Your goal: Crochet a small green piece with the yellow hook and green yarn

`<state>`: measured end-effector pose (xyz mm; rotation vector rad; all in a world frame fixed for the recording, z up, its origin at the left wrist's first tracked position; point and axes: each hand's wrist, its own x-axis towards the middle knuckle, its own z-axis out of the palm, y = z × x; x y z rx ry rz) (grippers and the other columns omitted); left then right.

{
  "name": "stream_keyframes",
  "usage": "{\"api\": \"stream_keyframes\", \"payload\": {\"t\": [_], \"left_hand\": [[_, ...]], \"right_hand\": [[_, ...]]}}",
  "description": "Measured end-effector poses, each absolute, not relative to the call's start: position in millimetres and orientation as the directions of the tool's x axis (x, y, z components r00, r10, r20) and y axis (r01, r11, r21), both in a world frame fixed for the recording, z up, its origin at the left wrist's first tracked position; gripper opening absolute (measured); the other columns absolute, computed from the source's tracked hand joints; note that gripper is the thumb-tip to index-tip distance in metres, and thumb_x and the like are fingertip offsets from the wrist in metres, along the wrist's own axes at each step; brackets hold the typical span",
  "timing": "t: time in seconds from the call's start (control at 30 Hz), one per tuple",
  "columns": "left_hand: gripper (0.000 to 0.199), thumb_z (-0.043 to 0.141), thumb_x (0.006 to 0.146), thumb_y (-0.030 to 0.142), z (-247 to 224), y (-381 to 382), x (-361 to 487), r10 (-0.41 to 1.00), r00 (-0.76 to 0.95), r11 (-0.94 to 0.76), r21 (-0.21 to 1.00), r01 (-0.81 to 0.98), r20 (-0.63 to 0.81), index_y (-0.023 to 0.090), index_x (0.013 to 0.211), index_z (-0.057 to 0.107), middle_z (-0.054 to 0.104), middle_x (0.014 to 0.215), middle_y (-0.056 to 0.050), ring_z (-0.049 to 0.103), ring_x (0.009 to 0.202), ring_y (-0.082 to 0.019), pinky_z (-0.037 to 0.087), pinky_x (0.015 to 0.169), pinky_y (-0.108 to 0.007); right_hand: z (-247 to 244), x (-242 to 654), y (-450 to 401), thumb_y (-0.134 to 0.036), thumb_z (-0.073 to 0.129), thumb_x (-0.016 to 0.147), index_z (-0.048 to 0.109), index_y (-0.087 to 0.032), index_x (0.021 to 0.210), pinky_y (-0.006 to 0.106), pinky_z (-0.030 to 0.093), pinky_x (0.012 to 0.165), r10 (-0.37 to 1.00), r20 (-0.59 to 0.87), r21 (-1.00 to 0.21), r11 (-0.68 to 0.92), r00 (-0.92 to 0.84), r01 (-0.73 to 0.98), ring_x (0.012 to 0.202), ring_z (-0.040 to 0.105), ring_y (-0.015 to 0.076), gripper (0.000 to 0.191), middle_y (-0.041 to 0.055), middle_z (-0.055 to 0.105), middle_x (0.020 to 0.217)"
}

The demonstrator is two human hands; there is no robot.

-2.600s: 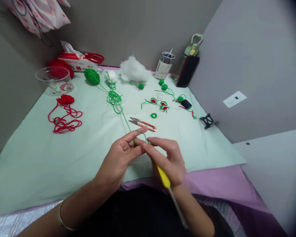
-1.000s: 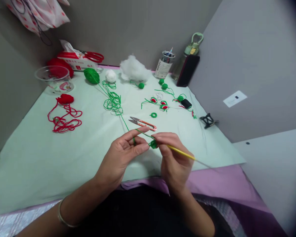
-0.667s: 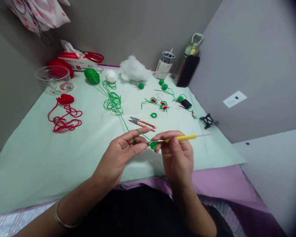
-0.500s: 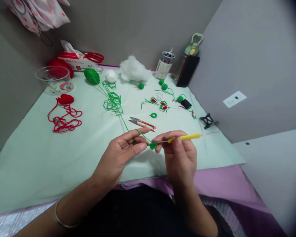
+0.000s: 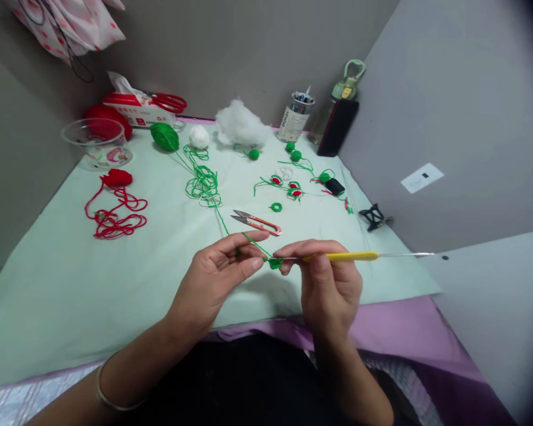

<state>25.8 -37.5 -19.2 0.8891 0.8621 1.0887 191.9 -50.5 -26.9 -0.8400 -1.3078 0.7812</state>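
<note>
My left hand [image 5: 224,266] pinches the edge of a small green crochet piece [image 5: 275,264] between thumb and fingers. Green yarn [image 5: 257,244] runs over its raised index finger and down to the piece. My right hand [image 5: 331,284] grips a crochet hook [image 5: 344,257] by its yellow handle, held nearly level. The hook's thin metal front end reaches into the green piece; its exact tip is hidden by yarn and fingers. Just beyond the hands lie orange-handled thread snips [image 5: 257,223], and past them a small green crochet ring [image 5: 276,207].
Tangled green yarn [image 5: 202,182] leads to a green ball [image 5: 164,136]. Red yarn [image 5: 119,225] and a plastic tub [image 5: 98,145] are at left. White stuffing [image 5: 242,124], a pen holder [image 5: 295,117], a bottle [image 5: 346,89] and a phone [image 5: 338,127] line the back.
My right hand has shifted slightly right, and the crochet hook has turned flatter, with more of its rear metal end showing. My left hand stays nearly still.
</note>
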Motion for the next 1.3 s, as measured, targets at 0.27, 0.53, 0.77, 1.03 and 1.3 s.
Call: {"api": "stream_keyframes", "payload": {"t": [0.27, 0.53, 0.77, 1.03, 1.3], "left_hand": [[0.027, 0.082, 0.082, 0.028, -19, -38, 26, 0.965, 0.224, 0.206, 0.917, -0.341, -0.133, 0.028, 0.11, 0.08, 0.07, 0.084, 0.0, 0.063, 0.084, -0.014, 0.05, 0.083, -0.024], [0.028, 0.08, 0.084, 0.025, -22, -40, 25, 0.969, 0.223, 0.179, 0.932, -0.316, -0.11, 0.029, 0.112, 0.08, 0.073, 0.085, 0.001, 0.066, 0.085, -0.014, 0.051, 0.084, -0.023], [0.028, 0.081, 0.082, 0.022, -22, -40, 26, 0.984, 0.158, 0.128, 0.949, -0.288, -0.085, 0.028, 0.109, 0.08, 0.073, 0.086, 0.0, 0.067, 0.088, -0.015, 0.051, 0.086, -0.025], [0.034, 0.082, 0.081, 0.025, -20, -40, 27, 0.99, 0.108, 0.115, 0.96, -0.255, -0.089, 0.026, 0.114, 0.078, 0.067, 0.083, 0.001, 0.064, 0.084, -0.014, 0.05, 0.087, -0.026], [0.037, 0.076, 0.084, 0.021, -18, -38, 28, 0.987, 0.132, 0.12, 0.966, -0.229, -0.091, 0.024, 0.12, 0.073, 0.063, 0.08, 0.003, 0.061, 0.084, -0.013, 0.047, 0.09, -0.026]], "right_hand": [[-29, 191, -49, -0.027, 0.05, 0.104, 0.072, -0.023, 0.102, 0.033, 0.057, 0.066, 0.849, 0.519, -0.852, 0.524, 0.099, -0.021, 0.072, 0.067, 0.016, 0.022, 0.0048, 0.075, 0.092], [-29, 189, -51, -0.017, 0.05, 0.103, 0.072, -0.022, 0.104, 0.035, 0.055, 0.066, 0.824, 0.559, -0.828, 0.561, 0.093, 0.009, 0.073, 0.067, 0.0161, 0.023, 0.0047, 0.075, 0.094], [-26, 190, -54, -0.016, 0.049, 0.102, 0.07, -0.023, 0.109, 0.038, 0.059, 0.071, 0.765, 0.644, -0.757, 0.635, 0.015, 0.154, 0.081, 0.071, 0.0182, 0.024, 0.0052, 0.076, 0.097], [-30, 190, -54, -0.012, 0.049, 0.101, 0.069, -0.023, 0.115, 0.04, 0.061, 0.075, 0.694, 0.716, -0.659, 0.707, -0.075, 0.256, 0.092, 0.074, 0.0214, 0.027, 0.0071, 0.078, 0.1], [-37, 188, -63, -0.012, 0.058, 0.096, 0.069, -0.025, 0.12, 0.035, 0.063, 0.074, 0.653, 0.741, -0.558, 0.728, -0.155, 0.398, 0.097, 0.075, 0.0221, 0.03, 0.0098, 0.076, 0.115]]}}
